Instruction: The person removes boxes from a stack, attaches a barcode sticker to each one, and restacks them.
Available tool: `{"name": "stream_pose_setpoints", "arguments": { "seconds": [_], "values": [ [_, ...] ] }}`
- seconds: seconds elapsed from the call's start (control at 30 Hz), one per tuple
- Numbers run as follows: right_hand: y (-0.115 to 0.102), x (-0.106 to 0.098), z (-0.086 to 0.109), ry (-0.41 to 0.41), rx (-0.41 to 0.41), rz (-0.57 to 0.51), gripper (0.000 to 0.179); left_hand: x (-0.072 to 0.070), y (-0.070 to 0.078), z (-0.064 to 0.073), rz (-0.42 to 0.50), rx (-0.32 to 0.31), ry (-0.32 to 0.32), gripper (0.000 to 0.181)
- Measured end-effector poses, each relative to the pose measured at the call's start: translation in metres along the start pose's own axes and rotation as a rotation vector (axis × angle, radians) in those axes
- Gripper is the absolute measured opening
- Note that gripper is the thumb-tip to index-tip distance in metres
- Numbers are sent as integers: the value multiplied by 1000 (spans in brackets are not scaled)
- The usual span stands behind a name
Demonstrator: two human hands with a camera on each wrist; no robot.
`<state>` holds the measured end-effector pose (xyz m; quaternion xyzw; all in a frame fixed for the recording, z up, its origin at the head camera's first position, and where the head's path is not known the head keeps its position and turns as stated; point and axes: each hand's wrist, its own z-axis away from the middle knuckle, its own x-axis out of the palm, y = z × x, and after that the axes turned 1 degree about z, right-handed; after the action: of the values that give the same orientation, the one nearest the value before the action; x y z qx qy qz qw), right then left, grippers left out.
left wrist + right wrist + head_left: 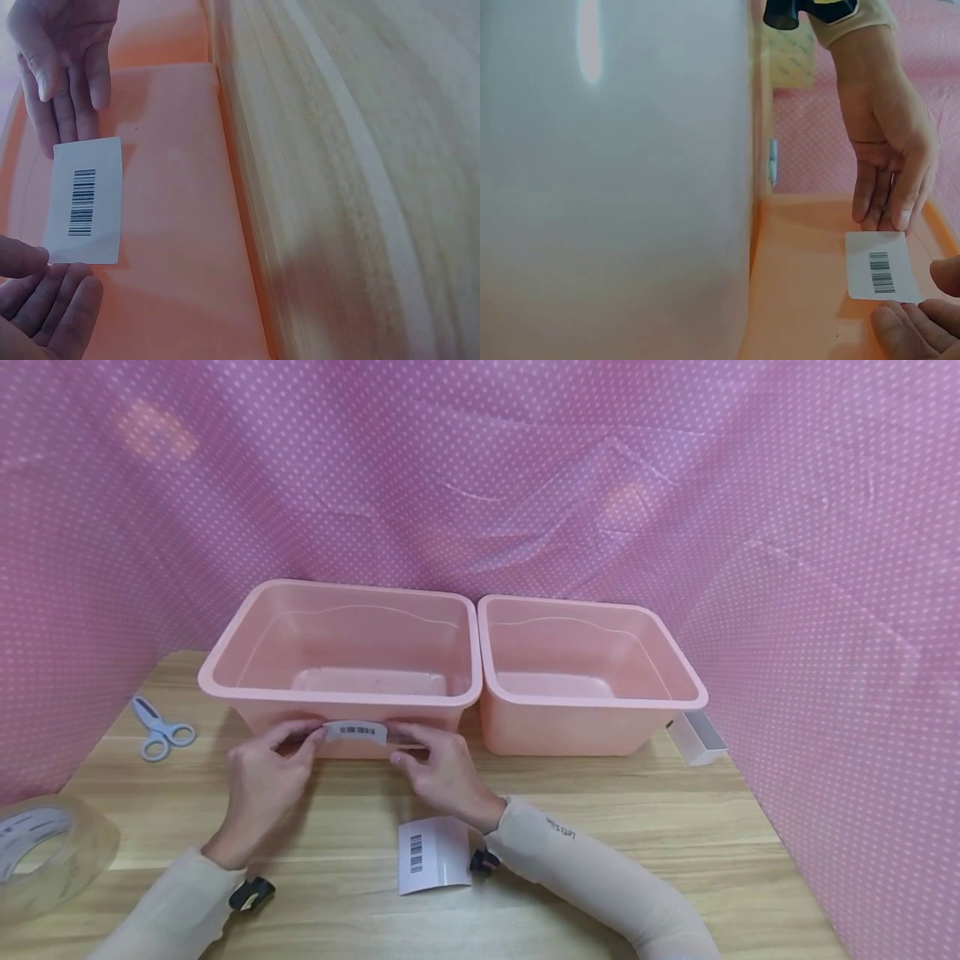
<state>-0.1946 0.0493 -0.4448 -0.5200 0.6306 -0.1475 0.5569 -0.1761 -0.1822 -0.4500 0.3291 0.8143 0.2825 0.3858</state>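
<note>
Tape roll [92,860]: one, near left of the left bin [337,697].
Scissors [159,725]: one pair, just left of that bin.
Left hand [262,777]: pinches the label's left end, thumb against finger.
Barcode label [356,732]: one, at the left bin's front wall, contact unclear; best held level, then pressed from its middle outward.
Right hand [446,772]: straight fingers touch the label's right end, thumb off.
Barcode sheet [444,852]: one, before the left bin.
Bins: two, the right bin [562,731] beside the left.
White box [703,747]: one, farther right.
</note>
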Motion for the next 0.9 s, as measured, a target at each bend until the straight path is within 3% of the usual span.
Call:
{"name": "stream_pose_setpoints", "arguments": {
  "seconds": [0.3, 0.47, 0.63, 0.73, 0.9],
  "values": [
    [-2, 0, 4, 30, -1, -22, 41, -1, 3, 2, 10, -37, -6, 13],
    [-2, -2, 6, 75, -27, -60, 41, -3, 4, 1, 19, -34, 8, 13],
    [-2, -2, 6, 63, -37, -124, 39, -4, 4, 2, 26, -15, 28, 12],
    [-2, -1, 5, 14, -31, -115, 39, -2, 2, 5, 61, 16, -5, 13],
    [-2, 5, 2, -64, -20, -56, 38, 4, -4, 8, 99, 74, -127, 18]
  ]
}}
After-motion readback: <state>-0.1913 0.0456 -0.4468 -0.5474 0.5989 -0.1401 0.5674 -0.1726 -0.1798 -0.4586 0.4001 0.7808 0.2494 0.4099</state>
